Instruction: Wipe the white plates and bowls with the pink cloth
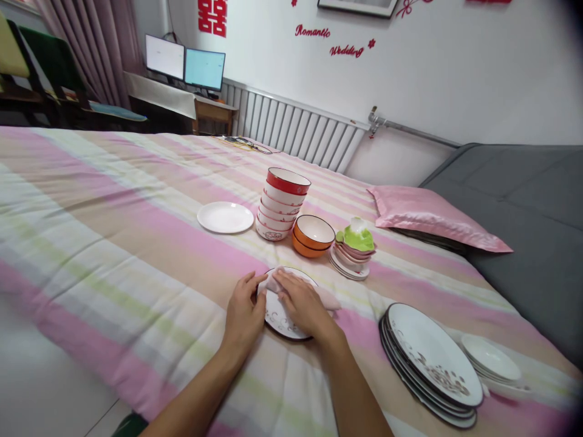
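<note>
A white plate with a dark rim and a brown floral print lies on the bed in front of me. My left hand grips its left edge, fingers bent at the rim. On the plate's upper part, my right hand presses a pale pink cloth, which trails past the right rim. Just beyond stand a stack of red-and-white bowls and two nested orange bowls. Beside those is a pile of small dishes topped by a green leaf-shaped dish.
A plain white plate lies left of the bowls. To the right are stacked dark-rimmed plates and small white dishes. A pink pillow rests by the grey headboard. Cables lie at the bed's far edge.
</note>
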A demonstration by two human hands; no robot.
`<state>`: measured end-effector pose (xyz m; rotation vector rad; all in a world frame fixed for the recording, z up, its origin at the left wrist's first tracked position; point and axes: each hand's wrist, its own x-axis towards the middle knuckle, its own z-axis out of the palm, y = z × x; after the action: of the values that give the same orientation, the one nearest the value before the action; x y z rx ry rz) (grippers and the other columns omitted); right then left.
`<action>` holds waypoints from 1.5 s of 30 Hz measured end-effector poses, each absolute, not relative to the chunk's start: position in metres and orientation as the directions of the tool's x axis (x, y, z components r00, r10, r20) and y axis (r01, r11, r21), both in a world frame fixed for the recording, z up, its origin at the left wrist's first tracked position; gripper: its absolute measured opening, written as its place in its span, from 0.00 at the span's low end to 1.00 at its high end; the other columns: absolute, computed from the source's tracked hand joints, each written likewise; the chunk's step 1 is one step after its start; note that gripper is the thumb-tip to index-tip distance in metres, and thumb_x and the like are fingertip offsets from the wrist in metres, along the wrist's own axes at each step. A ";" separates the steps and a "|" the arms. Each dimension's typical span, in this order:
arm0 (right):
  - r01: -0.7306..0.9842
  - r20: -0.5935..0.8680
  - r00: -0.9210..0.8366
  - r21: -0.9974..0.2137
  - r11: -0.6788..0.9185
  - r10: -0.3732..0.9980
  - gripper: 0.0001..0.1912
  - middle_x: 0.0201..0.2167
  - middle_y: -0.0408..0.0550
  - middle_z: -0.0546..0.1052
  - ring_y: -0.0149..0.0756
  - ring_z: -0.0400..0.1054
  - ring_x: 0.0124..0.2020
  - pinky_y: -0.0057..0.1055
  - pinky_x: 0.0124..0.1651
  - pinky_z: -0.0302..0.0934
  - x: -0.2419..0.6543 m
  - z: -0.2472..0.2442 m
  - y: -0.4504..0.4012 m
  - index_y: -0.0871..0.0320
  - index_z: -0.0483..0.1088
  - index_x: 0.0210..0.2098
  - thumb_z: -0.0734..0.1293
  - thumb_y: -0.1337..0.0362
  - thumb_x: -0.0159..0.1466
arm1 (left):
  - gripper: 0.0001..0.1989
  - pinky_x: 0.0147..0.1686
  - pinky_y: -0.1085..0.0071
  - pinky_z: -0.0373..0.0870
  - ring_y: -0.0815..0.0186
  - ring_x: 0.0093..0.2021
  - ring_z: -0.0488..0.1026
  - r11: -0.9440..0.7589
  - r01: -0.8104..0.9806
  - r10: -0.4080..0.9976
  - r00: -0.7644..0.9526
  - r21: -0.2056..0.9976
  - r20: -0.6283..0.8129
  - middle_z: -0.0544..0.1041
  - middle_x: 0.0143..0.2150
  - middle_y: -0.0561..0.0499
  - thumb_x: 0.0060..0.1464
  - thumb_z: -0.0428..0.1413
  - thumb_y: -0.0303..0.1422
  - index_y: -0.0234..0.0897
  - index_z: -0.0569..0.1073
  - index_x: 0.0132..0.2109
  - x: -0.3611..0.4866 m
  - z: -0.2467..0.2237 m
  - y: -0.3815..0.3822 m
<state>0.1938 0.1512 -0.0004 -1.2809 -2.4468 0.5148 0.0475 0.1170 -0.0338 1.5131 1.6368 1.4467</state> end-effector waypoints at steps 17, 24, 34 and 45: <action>0.588 -0.102 -0.641 -0.702 0.402 0.760 0.13 0.39 0.41 0.79 0.41 0.72 0.43 0.30 0.46 0.61 0.210 0.044 0.121 0.49 0.77 0.39 0.67 0.63 0.53 | 0.18 0.58 0.56 0.57 0.58 0.57 0.63 -0.157 0.346 0.909 -0.315 0.925 0.273 0.72 0.51 0.42 0.56 0.44 0.37 0.34 0.73 0.45 0.047 -0.026 0.114; 0.734 -0.227 -0.448 -0.645 0.211 0.865 0.11 0.30 0.42 0.80 0.40 0.73 0.34 0.28 0.37 0.61 0.233 0.043 0.124 0.50 0.78 0.27 0.71 0.66 0.43 | 0.17 0.58 0.56 0.57 0.58 0.57 0.63 -0.159 0.350 0.907 -0.318 0.923 0.277 0.72 0.50 0.43 0.56 0.45 0.38 0.35 0.73 0.44 0.048 -0.027 0.114; 0.918 -0.203 -0.145 -0.393 0.056 0.968 0.09 0.27 0.42 0.78 0.37 0.70 0.31 0.28 0.29 0.52 0.238 0.037 0.138 0.49 0.76 0.25 0.68 0.69 0.45 | 0.17 0.58 0.56 0.57 0.58 0.58 0.63 -0.149 0.366 0.910 -0.312 0.919 0.272 0.71 0.51 0.42 0.56 0.45 0.37 0.35 0.73 0.44 0.048 -0.026 0.114; 0.943 0.137 0.044 -0.332 0.004 0.990 0.07 0.36 0.47 0.77 0.39 0.69 0.38 0.29 0.32 0.52 0.214 0.005 0.159 0.51 0.70 0.37 0.63 0.62 0.58 | 0.16 0.57 0.57 0.59 0.57 0.57 0.64 -0.139 0.376 0.916 -0.302 0.916 0.263 0.71 0.51 0.42 0.55 0.45 0.36 0.34 0.73 0.44 0.048 -0.023 0.114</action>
<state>0.2137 0.1594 0.0047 -1.9970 -1.9557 0.1942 0.0478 0.1136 -0.0233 1.4513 1.6452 1.4504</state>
